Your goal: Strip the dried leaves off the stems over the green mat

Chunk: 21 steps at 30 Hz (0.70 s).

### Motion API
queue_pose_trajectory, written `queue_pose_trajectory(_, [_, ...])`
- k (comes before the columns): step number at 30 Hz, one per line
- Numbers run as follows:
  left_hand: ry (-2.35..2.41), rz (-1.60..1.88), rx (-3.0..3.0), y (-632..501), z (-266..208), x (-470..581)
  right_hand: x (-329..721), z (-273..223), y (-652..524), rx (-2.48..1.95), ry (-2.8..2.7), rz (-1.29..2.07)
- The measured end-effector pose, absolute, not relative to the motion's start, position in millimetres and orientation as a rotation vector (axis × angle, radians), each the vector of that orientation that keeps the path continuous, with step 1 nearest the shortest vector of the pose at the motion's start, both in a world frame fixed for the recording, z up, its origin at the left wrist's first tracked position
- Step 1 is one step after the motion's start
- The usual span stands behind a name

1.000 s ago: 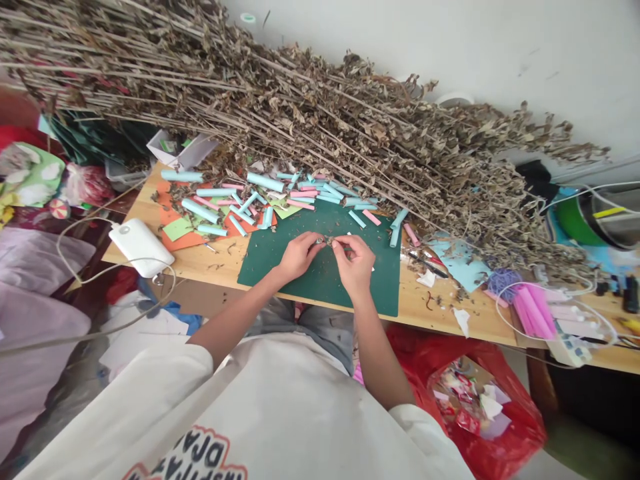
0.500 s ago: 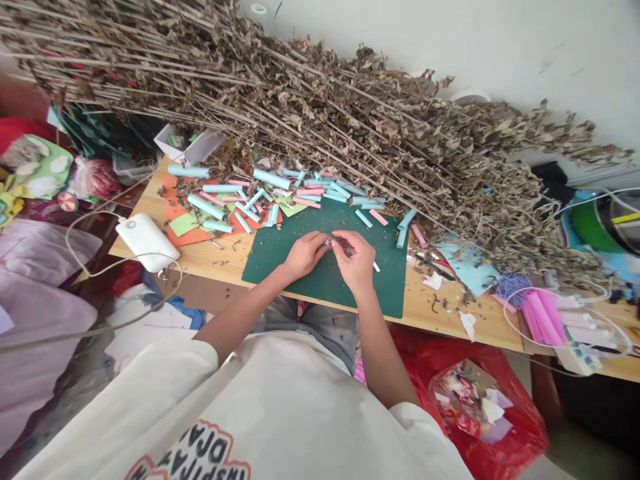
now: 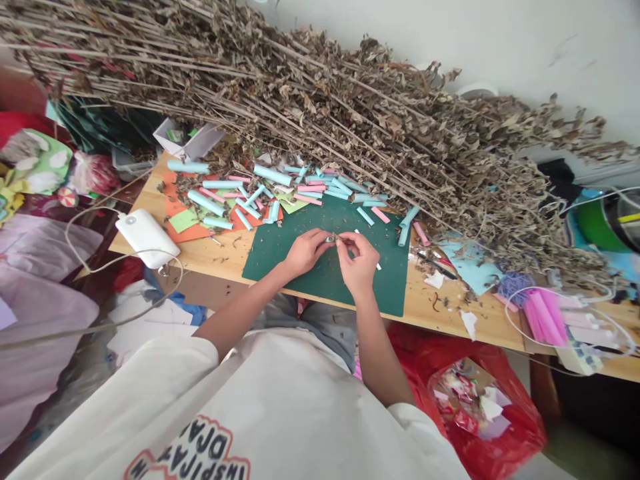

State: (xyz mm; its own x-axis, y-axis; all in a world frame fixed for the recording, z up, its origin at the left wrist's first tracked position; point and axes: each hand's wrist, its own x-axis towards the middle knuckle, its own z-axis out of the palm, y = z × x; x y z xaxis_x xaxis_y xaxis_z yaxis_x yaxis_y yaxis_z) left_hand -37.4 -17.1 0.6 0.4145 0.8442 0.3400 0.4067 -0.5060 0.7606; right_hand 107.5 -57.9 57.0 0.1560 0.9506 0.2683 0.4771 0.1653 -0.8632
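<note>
Over the green cutting mat [image 3: 285, 260], my left hand [image 3: 303, 252] is closed around a small pale paper roll [image 3: 331, 239], whose end pokes out at the fingertips. My right hand [image 3: 361, 264] pinches at that same end, thumb and forefinger together, with dark crumbs that look like dried leaf between them. How much of the roll the left fingers cover cannot be seen. A thin white strip [image 3: 378, 266] lies on the mat beside my right hand. Beyond the hands lie several blue paper rolls [image 3: 273, 175] and pink paper rolls [image 3: 380, 215].
Dried leafy stalks [image 3: 320, 107] are heaped along the back of the wooden table [image 3: 225, 260]. At left are a white power bank [image 3: 147, 239] with a cable and orange paper [image 3: 175, 208]. A red bag of scraps [image 3: 520, 413] sits below the front edge, right.
My right fingers have shifted slightly to the right, and the roll's end shows more clearly between the hands. A white strip now shows above the right hand. The view has tilted slightly.
</note>
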Motion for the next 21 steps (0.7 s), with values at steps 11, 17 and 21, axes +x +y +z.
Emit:
queue_pose_trajectory(11, [1.096,0.980,2.049,-19,6,-36,139,37,-58,-1.666,-1.798,0.406])
queue_pose_trajectory(17, [1.194,0.963,2.064,-22,9,-37,169,39,-49,-2.106,-1.732,0.190])
queue_pose_trajectory(21, [1.193,0.972,2.060,-22,11,-37,173,46,-43,-2.226,-1.692,0.246])
